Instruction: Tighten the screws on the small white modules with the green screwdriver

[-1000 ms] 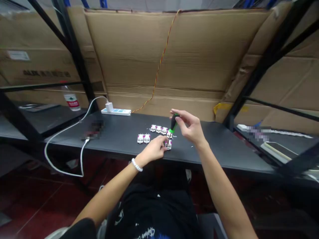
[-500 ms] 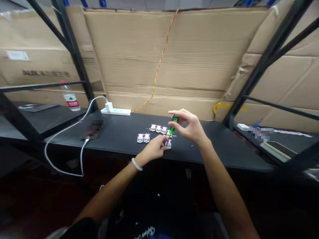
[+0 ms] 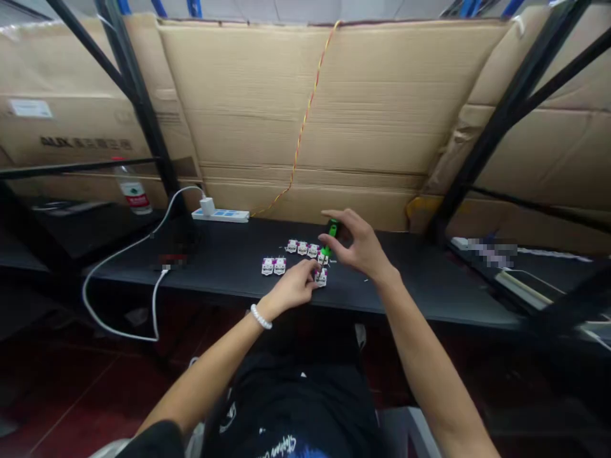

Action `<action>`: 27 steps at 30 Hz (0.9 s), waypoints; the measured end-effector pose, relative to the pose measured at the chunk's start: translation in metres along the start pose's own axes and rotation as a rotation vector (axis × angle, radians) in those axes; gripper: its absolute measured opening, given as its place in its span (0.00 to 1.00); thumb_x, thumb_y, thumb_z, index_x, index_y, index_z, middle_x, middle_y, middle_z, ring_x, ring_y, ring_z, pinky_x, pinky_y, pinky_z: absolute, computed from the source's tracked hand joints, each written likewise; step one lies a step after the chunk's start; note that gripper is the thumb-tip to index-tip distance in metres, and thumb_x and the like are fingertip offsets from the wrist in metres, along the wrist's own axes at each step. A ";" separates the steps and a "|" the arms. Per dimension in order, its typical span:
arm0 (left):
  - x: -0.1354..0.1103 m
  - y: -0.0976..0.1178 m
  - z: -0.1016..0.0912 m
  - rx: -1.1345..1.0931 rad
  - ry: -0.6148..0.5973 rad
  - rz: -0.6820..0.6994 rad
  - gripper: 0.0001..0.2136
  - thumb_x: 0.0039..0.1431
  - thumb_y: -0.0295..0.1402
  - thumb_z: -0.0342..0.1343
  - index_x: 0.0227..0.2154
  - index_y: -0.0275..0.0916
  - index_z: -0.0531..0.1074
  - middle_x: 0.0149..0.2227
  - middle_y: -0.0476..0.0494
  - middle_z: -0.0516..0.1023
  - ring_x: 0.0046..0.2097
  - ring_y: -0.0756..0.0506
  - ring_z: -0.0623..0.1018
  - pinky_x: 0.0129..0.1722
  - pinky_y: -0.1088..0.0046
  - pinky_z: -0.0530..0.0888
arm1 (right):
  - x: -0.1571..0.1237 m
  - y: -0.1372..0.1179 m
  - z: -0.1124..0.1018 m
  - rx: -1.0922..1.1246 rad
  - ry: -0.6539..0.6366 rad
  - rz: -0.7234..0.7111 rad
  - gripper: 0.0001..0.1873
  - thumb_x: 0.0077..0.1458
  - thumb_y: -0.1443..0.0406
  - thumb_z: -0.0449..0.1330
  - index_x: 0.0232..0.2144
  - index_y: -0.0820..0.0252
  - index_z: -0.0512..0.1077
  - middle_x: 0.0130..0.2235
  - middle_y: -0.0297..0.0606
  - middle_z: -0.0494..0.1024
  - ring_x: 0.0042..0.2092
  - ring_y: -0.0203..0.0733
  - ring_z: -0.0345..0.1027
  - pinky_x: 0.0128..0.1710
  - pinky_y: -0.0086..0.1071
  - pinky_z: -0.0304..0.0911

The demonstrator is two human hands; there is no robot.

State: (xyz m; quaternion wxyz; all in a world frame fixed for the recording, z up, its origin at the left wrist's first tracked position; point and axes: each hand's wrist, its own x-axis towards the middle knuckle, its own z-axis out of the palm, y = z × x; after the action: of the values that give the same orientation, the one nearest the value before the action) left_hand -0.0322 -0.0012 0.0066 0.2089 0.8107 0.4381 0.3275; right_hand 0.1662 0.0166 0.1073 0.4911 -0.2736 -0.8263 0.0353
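Note:
My right hand (image 3: 360,247) pinches the top of a small green and black screwdriver (image 3: 328,238), which stands nearly upright with its tip down on a small white and magenta part (image 3: 321,277). My left hand (image 3: 294,285), with a bead bracelet at the wrist, has its fingers closed on that part and steadies it on the black table (image 3: 229,267). Several more white and magenta parts lie close by: a row (image 3: 302,248) just behind and a pair (image 3: 273,266) to the left.
A white power strip (image 3: 220,215) with a plugged charger and white cable (image 3: 119,254) lies at the back left. A water bottle (image 3: 130,188) stands on the left shelf. Cardboard boxes (image 3: 382,108) wall the back. Black rack struts cross both sides.
My right fingers have shifted round the screwdriver handle, turning it in place. The left hand and the parts have stayed where they were.

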 end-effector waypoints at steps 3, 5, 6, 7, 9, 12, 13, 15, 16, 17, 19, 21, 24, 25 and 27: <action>0.000 -0.001 0.001 -0.003 0.001 -0.003 0.12 0.61 0.23 0.61 0.47 0.39 0.73 0.43 0.44 0.79 0.38 0.44 0.80 0.45 0.66 0.77 | -0.004 0.002 0.000 0.206 -0.093 0.022 0.29 0.72 0.57 0.57 0.72 0.48 0.64 0.60 0.46 0.77 0.53 0.48 0.77 0.54 0.45 0.75; 0.000 -0.002 0.002 -0.006 -0.001 0.006 0.12 0.61 0.22 0.61 0.47 0.39 0.73 0.44 0.44 0.79 0.38 0.44 0.80 0.45 0.66 0.77 | -0.005 0.004 0.000 0.289 -0.098 0.047 0.27 0.72 0.57 0.58 0.70 0.47 0.66 0.58 0.44 0.79 0.51 0.46 0.78 0.53 0.43 0.76; 0.000 -0.002 0.002 -0.005 0.002 0.013 0.13 0.61 0.22 0.60 0.47 0.39 0.73 0.44 0.43 0.79 0.38 0.45 0.80 0.45 0.66 0.77 | -0.005 0.004 0.000 0.266 -0.072 0.056 0.25 0.70 0.56 0.61 0.66 0.48 0.71 0.53 0.42 0.81 0.47 0.45 0.78 0.49 0.41 0.77; 0.000 -0.003 0.002 -0.004 0.006 0.019 0.13 0.61 0.22 0.60 0.47 0.39 0.73 0.45 0.43 0.79 0.38 0.45 0.80 0.45 0.66 0.77 | -0.004 0.004 0.000 0.208 -0.033 0.058 0.23 0.67 0.55 0.65 0.61 0.50 0.76 0.48 0.41 0.81 0.42 0.44 0.76 0.45 0.40 0.77; 0.000 -0.003 0.002 -0.001 0.009 0.024 0.12 0.61 0.23 0.60 0.47 0.40 0.73 0.45 0.43 0.79 0.38 0.45 0.80 0.45 0.66 0.77 | -0.001 0.003 -0.001 0.065 0.040 0.048 0.20 0.61 0.52 0.71 0.52 0.52 0.81 0.40 0.38 0.79 0.35 0.41 0.71 0.39 0.38 0.75; 0.000 -0.002 0.002 0.004 0.010 0.012 0.13 0.61 0.23 0.60 0.48 0.39 0.73 0.44 0.43 0.78 0.38 0.44 0.80 0.46 0.64 0.78 | -0.001 0.000 -0.002 0.024 0.021 0.026 0.24 0.65 0.53 0.66 0.60 0.51 0.77 0.47 0.43 0.80 0.40 0.45 0.73 0.43 0.42 0.76; 0.000 -0.002 0.002 0.005 0.007 0.012 0.12 0.61 0.23 0.60 0.47 0.39 0.73 0.44 0.43 0.78 0.38 0.44 0.80 0.46 0.64 0.78 | -0.001 0.000 -0.003 0.070 -0.017 0.026 0.26 0.68 0.54 0.62 0.66 0.50 0.73 0.52 0.46 0.80 0.44 0.47 0.75 0.46 0.44 0.76; 0.000 -0.001 0.002 0.007 0.005 0.019 0.12 0.61 0.23 0.60 0.47 0.39 0.73 0.43 0.43 0.78 0.38 0.44 0.80 0.45 0.64 0.78 | -0.003 -0.001 -0.003 0.177 -0.084 0.029 0.28 0.72 0.57 0.55 0.71 0.49 0.66 0.58 0.47 0.79 0.51 0.49 0.76 0.52 0.45 0.76; 0.000 -0.001 0.002 0.009 0.005 0.020 0.12 0.61 0.23 0.60 0.47 0.39 0.73 0.43 0.43 0.78 0.38 0.44 0.80 0.45 0.64 0.78 | -0.003 -0.001 -0.003 0.199 -0.094 0.032 0.27 0.72 0.58 0.54 0.71 0.49 0.66 0.57 0.46 0.80 0.51 0.48 0.77 0.52 0.45 0.76; 0.000 -0.001 0.002 0.011 0.004 0.020 0.13 0.61 0.23 0.60 0.47 0.39 0.73 0.43 0.43 0.79 0.38 0.44 0.80 0.45 0.64 0.78 | -0.003 -0.002 -0.002 0.186 -0.082 0.034 0.26 0.72 0.58 0.56 0.68 0.50 0.69 0.54 0.45 0.81 0.47 0.47 0.78 0.49 0.44 0.77; 0.000 -0.001 0.002 0.013 0.010 0.019 0.13 0.60 0.22 0.60 0.47 0.39 0.73 0.44 0.43 0.79 0.38 0.44 0.80 0.45 0.64 0.78 | -0.001 -0.003 -0.001 0.075 -0.016 0.035 0.21 0.68 0.55 0.62 0.59 0.53 0.77 0.44 0.42 0.81 0.36 0.43 0.74 0.40 0.40 0.76; 0.000 -0.001 0.002 0.007 0.014 0.021 0.13 0.60 0.22 0.60 0.47 0.39 0.74 0.44 0.43 0.79 0.38 0.44 0.80 0.45 0.64 0.78 | 0.000 -0.005 -0.001 -0.049 0.043 0.043 0.18 0.63 0.52 0.67 0.50 0.55 0.81 0.39 0.39 0.78 0.29 0.39 0.66 0.34 0.39 0.72; 0.000 -0.001 0.002 -0.002 0.019 0.027 0.12 0.60 0.24 0.60 0.47 0.38 0.73 0.44 0.41 0.79 0.38 0.43 0.80 0.45 0.63 0.78 | 0.000 -0.008 -0.002 -0.050 0.004 0.031 0.22 0.66 0.54 0.64 0.58 0.54 0.77 0.46 0.44 0.80 0.36 0.42 0.72 0.40 0.41 0.75; 0.000 -0.001 0.002 -0.004 0.019 0.028 0.12 0.61 0.24 0.60 0.47 0.38 0.73 0.45 0.41 0.79 0.38 0.43 0.80 0.45 0.63 0.78 | -0.001 -0.008 -0.003 0.007 -0.030 0.021 0.24 0.69 0.56 0.60 0.64 0.53 0.73 0.51 0.46 0.80 0.41 0.45 0.76 0.45 0.43 0.76; 0.001 -0.002 0.003 -0.004 0.016 0.027 0.12 0.60 0.23 0.60 0.46 0.38 0.73 0.44 0.42 0.79 0.38 0.44 0.80 0.44 0.64 0.78 | -0.002 -0.007 -0.005 0.153 -0.098 0.004 0.28 0.71 0.60 0.55 0.71 0.50 0.66 0.58 0.46 0.78 0.51 0.48 0.77 0.52 0.45 0.76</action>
State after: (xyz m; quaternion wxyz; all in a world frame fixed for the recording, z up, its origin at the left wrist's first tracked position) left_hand -0.0310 0.0003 0.0038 0.2027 0.8134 0.4280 0.3378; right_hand 0.1679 0.0085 0.1109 0.4695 -0.2349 -0.8436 0.1128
